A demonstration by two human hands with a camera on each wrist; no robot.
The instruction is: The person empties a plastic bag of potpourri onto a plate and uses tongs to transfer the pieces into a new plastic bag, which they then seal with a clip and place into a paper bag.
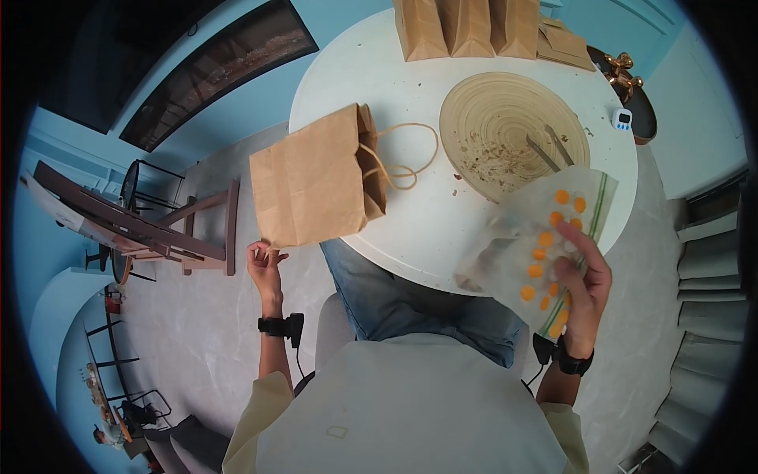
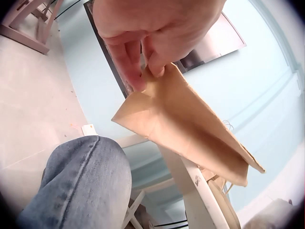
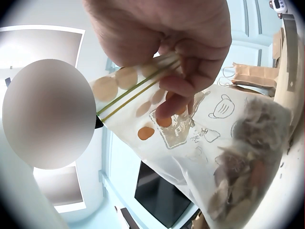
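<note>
Left hand (image 1: pixel 264 265): fingers drawn together, thumb and fingertips (image 2: pixel 136 78) pinching the bottom corner of a brown paper bag (image 1: pixel 316 180). The bag lies on its side on the round white table (image 1: pixel 410 229), its bottom end overhanging the near-left edge, its open mouth facing the table's middle, its twine handles (image 1: pixel 407 154) spread loose on the tabletop.

Right hand (image 1: pixel 583 288): fingers (image 3: pixel 190 78) curled, clamping the green zip edge of a clear zip bag (image 1: pixel 537 241) printed with orange dots and bear outlines. The bag is held above the table's near-right edge; brownish dried contents sit bunched in its far end, which hangs toward the table.

Bamboo bowl (image 1: pixel 513 130): wide, on the table just beyond the zip bag, holding crumbs and metal tongs (image 1: pixel 549 150).

More paper bags (image 1: pixel 466 28): standing in a row at the far edge.

White timer (image 1: pixel 622 119): at the right rim.

Person's knee in jeans (image 2: pixel 81 183): under the table.
</note>
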